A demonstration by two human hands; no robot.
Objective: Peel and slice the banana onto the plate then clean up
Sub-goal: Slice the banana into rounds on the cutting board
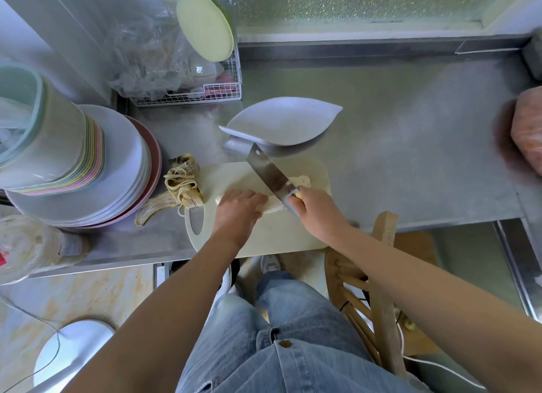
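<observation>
Here the peeled banana (pixel 273 207) lies mid cutting board (pixel 264 240), held down by the left hand (pixel 239 207), its fingers pressed together and curled over it. At the banana's 3 o'clock the right hand (pixel 315 209) grips the cleaver (pixel 268 172) by its handle. Cut slices (pixel 302 181) sit at 2 o'clock, the plate (pixel 281 122) at 12, and the peel (pixel 179 187) at 9.

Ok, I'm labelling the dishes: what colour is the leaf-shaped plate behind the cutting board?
The plate is white, seen best in the head view.
</observation>
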